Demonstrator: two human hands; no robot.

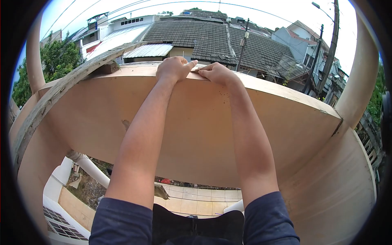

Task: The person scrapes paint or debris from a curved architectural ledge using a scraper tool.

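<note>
Both arms reach straight out to the top of a peach-painted wall (196, 118). My left hand (174, 68) rests on the ledge with its fingers curled and its thumb pointing right; what it grips, if anything, is hidden. Close beside it, my right hand (219, 74) is closed in a pinch at the near edge of the ledge. Between the two hands lies a thin, flat brownish piece (197, 69), touched by the right fingertips. It is too small to name.
A long weathered wooden plank (61, 90) slants across the wall at left, near a small brown block (108, 67). Round columns (361, 69) stand at either side. Far below are a tiled floor (200, 198) and a white pipe (92, 168). Tiled roofs (183, 34) and wires lie beyond.
</note>
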